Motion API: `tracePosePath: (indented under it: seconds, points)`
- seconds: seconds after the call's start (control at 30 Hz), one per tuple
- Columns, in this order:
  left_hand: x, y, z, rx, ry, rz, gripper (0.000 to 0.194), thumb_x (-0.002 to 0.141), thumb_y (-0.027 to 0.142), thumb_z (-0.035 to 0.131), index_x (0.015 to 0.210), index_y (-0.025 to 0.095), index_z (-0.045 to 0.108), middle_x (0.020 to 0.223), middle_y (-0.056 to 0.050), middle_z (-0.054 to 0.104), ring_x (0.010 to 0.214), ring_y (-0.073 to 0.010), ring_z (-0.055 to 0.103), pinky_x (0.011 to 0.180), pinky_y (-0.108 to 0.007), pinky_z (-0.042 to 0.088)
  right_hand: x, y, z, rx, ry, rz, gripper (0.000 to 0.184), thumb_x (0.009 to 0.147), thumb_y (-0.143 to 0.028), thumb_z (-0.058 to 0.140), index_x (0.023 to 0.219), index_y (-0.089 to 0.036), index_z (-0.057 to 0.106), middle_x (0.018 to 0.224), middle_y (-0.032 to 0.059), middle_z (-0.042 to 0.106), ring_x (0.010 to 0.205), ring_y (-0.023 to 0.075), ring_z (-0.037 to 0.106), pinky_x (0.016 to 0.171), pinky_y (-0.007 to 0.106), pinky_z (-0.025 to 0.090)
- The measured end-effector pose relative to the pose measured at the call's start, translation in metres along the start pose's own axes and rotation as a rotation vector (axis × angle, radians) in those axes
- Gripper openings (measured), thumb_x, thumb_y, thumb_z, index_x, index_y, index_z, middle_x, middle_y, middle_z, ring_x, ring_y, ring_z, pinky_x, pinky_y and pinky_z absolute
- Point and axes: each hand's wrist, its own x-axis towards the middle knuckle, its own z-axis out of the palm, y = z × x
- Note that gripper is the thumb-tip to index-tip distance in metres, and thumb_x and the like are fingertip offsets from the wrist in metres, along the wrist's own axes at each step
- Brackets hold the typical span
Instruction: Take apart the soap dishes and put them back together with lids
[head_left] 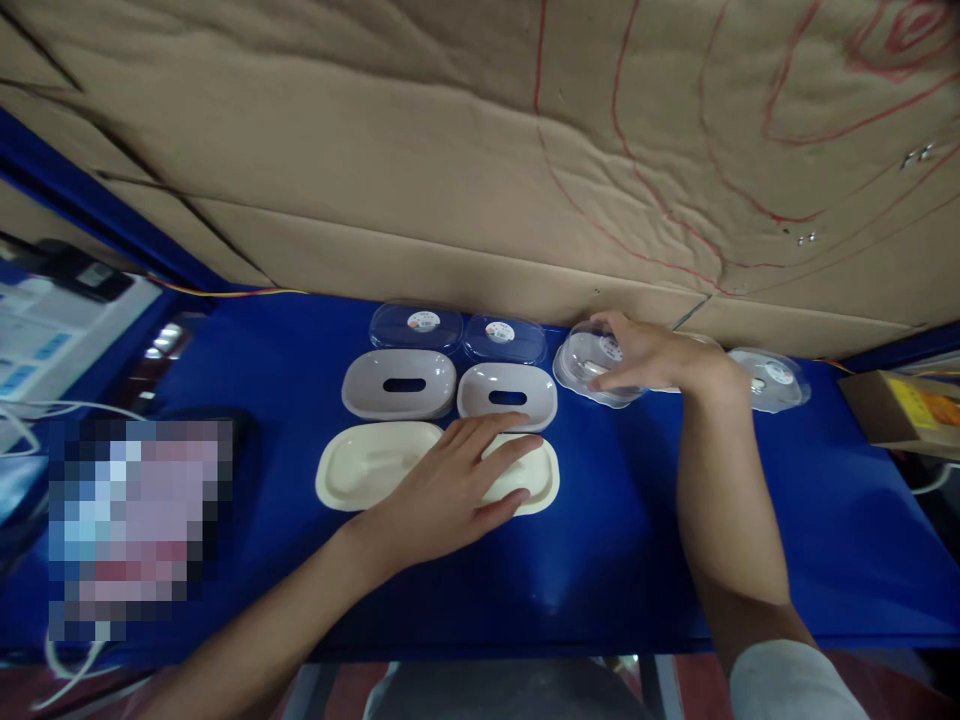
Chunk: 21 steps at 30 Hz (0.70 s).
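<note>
My right hand (660, 355) spans a clear-lidded oval box (590, 362) near the cardboard wall, thumb and fingers at its sides. Part of another similar box shows behind that wrist, and a further lidded box (772, 378) sits to the right. With fingers spread, my left hand (469, 470) is over the right cream oval tray (545, 470), hiding much of it; whether it touches, I cannot tell. A second cream tray (367, 465) lies left. Behind are two grey oval pieces with slots (399, 402) (507, 412), then two clear lids with round labels (417, 338) (504, 348).
A blue table surface (570, 580) carries everything, backed by a cardboard wall (375, 220) with red lines. At left lie a pixelated device (139, 520) and a white cable (75, 665). A brown carton (900, 410) stands at right.
</note>
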Motion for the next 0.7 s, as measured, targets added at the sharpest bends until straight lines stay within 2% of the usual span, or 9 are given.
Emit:
tracePosePath:
  seconds: [0.13,0.2,0.33,0.4,0.47,0.6,0.7]
  points:
    - [-0.001,-0.001,0.003,0.028,-0.007,0.012,0.04,0.108,0.026,0.063,0.148,0.021,0.058,0.154,-0.016,0.061,0.14,-0.0329,0.06,0.117,-0.053,0.052,0.013,-0.027,0.013,-0.062,-0.083,0.058,0.132,0.065,-0.033,0.095,0.175,-0.03,0.022,0.177,0.0181,0.035,0.157,0.0483,0.043,0.127,0.062,0.038]
    - [-0.001,-0.001,0.004,0.039,-0.005,0.017,0.04,0.108,0.025,0.063,0.147,0.021,0.058,0.154,-0.015,0.061,0.139,-0.0334,0.06,0.116,-0.054,0.052,0.021,-0.038,0.022,-0.11,-0.096,0.061,0.136,0.06,-0.025,0.096,0.174,-0.03,0.023,0.176,0.0181,0.035,0.159,0.0483,0.04,0.128,0.065,0.034]
    - [-0.001,0.002,0.002,0.009,0.004,0.014,0.038,0.109,0.025,0.062,0.146,0.022,0.059,0.153,-0.015,0.062,0.138,-0.0319,0.061,0.115,-0.052,0.053,0.027,-0.043,0.029,-0.154,-0.086,0.093,0.114,0.06,-0.021,0.091,0.163,-0.025,0.043,0.162,0.0204,0.051,0.15,0.0499,0.049,0.123,0.066,0.038]
    - [-0.001,0.004,-0.001,-0.048,0.007,-0.006,0.039,0.108,0.024,0.062,0.147,0.023,0.057,0.154,-0.014,0.062,0.14,-0.0303,0.061,0.117,-0.05,0.053,0.021,-0.038,0.023,-0.123,-0.084,0.1,0.104,0.063,-0.028,0.09,0.158,-0.023,0.047,0.157,0.0214,0.056,0.143,0.0497,0.055,0.117,0.063,0.045]
    - [-0.002,0.008,-0.004,-0.15,0.01,-0.043,0.045,0.107,0.023,0.063,0.151,0.025,0.052,0.155,-0.013,0.061,0.143,-0.0291,0.06,0.119,-0.048,0.053,0.008,-0.032,0.01,-0.072,-0.077,0.088,0.1,0.069,-0.037,0.088,0.158,-0.024,0.045,0.154,0.0196,0.059,0.138,0.0461,0.06,0.111,0.057,0.052]
    - [-0.004,0.013,-0.004,-0.49,0.046,-0.168,0.069,0.105,0.026,0.067,0.165,0.032,0.034,0.158,-0.014,0.058,0.135,-0.0276,0.066,0.112,-0.047,0.059,-0.032,-0.038,-0.015,0.096,-0.009,-0.095,0.099,0.074,-0.045,0.085,0.16,-0.031,0.039,0.156,0.0098,0.059,0.135,0.0388,0.064,0.109,0.048,0.055]
    - [-0.005,0.015,0.004,-0.721,0.056,-0.238,0.102,0.1,0.028,0.076,0.174,0.038,0.007,0.166,-0.018,0.05,0.137,-0.0296,0.066,0.105,-0.047,0.064,-0.059,-0.065,-0.019,0.189,-0.04,-0.31,0.103,0.072,-0.041,0.088,0.161,-0.032,0.039,0.159,0.0069,0.058,0.14,0.0356,0.061,0.114,0.044,0.053]
